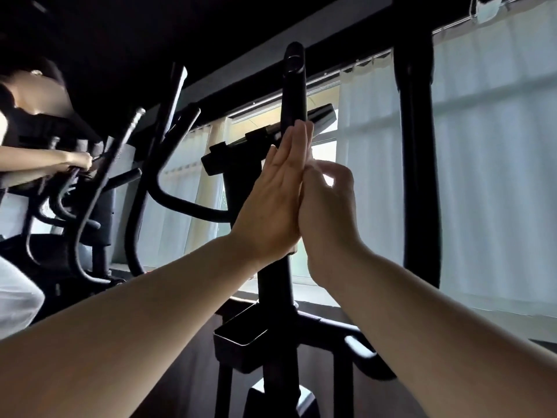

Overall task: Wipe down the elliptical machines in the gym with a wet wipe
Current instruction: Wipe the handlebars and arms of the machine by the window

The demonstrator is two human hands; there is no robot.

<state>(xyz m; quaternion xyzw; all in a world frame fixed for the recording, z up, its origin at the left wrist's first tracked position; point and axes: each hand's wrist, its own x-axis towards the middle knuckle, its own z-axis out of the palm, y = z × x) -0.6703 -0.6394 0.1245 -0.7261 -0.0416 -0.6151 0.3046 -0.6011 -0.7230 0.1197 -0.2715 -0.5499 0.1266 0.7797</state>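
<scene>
While both of my bare forearms reach up from 6 o'clock, the two hands meet palm to palm around the black upright handle [294, 95] of the elliptical machine [275, 297] dead ahead. My left grip [271, 203] is released: its fingers [294, 143] are straight, held together and pointing to 12 o'clock, laid flat against the handle's 9 o'clock side, with the thumb lying alongside. My right grip [328, 212] sits at the handle's 3 o'clock side, its heel touching the heel of the left; its fingers [334, 170] are curled over toward the handle. Glare from the window behind washes them out, so I cannot tell whether that grip is clenched on the handle, on something else, or on nothing. I cannot make out the wet wipe; whatever lies between the palms is hidden.

From under the hands the handle rises on to a rounded cap at 12 o'clock. Just behind the fingertips, toward 1 o'clock, the machine's tilted console [321, 116] shows edge-on. Below the wrists, at 6 o'clock, a small black tray [241, 337] juts from the post. White curtains [497, 176] fill the 3 o'clock side. At 9 o'clock another person's hand [80, 160] holds the bars of a neighbouring machine [90, 206].
</scene>
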